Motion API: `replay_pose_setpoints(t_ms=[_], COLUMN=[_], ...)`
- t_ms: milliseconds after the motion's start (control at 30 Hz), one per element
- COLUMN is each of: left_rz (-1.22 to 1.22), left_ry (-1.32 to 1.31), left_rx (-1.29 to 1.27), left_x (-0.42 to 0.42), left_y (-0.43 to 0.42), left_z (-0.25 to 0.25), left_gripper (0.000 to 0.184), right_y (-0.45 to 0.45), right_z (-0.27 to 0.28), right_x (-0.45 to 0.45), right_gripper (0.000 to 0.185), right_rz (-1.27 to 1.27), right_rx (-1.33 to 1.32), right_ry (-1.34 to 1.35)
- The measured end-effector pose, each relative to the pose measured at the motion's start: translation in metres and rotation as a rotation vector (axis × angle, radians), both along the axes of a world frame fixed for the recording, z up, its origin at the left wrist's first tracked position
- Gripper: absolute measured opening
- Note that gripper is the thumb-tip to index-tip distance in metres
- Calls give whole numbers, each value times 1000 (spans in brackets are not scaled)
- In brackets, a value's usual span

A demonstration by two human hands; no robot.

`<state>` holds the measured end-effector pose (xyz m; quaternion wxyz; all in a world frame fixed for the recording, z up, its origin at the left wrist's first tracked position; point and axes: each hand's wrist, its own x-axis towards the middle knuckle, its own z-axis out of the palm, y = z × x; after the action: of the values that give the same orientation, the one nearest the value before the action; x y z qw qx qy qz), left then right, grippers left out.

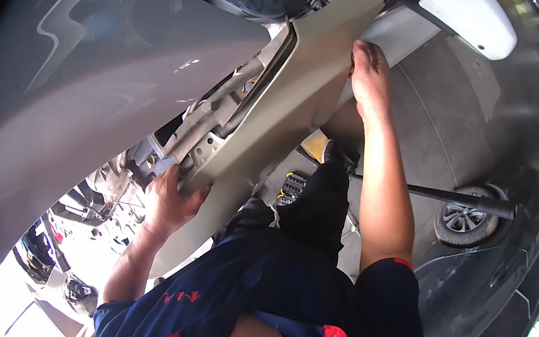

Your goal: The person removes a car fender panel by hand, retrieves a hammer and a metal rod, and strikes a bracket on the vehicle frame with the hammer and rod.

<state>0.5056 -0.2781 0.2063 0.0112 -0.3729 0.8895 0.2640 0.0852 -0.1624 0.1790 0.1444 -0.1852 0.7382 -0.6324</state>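
A beige fender panel (268, 127) runs diagonally beside the grey hood (119, 58) of a car. At its lower inner edge, next to a bracket with round holes (205, 148), my left hand (171, 203) grips the panel, thumb on top and fingers over the edge. My right hand (370, 72) is higher up, at the panel's outer edge near the white side mirror (469, 21), its fingers curled round that edge. The fingertips of both hands are partly hidden.
A wheel (465, 220) lies on the floor at the right, with a long dark bar (438, 195) reaching over it. A black tool tray (292, 187) is by my legs. Exposed engine-bay parts (108, 190) show at the left, and a dark car (492, 303) stands at the lower right.
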Motion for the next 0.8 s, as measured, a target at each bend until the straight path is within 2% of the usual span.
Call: replay_pose_setpoints(t_ms=[133,233,433,567,667,700,767,800], left_rz=[32,49,38,59,88,96,107,115], left_ry=[47,112,140,83,62,60,24,5], left_rx=[31,80,99,128,171,180,301,362], left_x=[-2,0,-6,-10,-7,-8,-8,-8], left_y=[0,0,-1,-6,-5,-5,-6,-6], left_z=[-2,-7,-1,3,1,1,2,1], left_gripper=[57,55,53,55,62,65,58,55], right_y=[0,-4,-11,-8,-2,-2,5,14], right_z=[3,8,-10,-12,-15,-14,-11,-12], right_x=[8,11,14,19,17,18,27,29], right_gripper=[39,29,48,47,46,47,52,61], right_rz=[-65,-72,-166,-110,-66,-46,-8,52], right_rx=[-58,99,89,-105,-90,-156,-277,-323], right_ry=[-179,-114,7,-13,-111,-157,-259,-325])
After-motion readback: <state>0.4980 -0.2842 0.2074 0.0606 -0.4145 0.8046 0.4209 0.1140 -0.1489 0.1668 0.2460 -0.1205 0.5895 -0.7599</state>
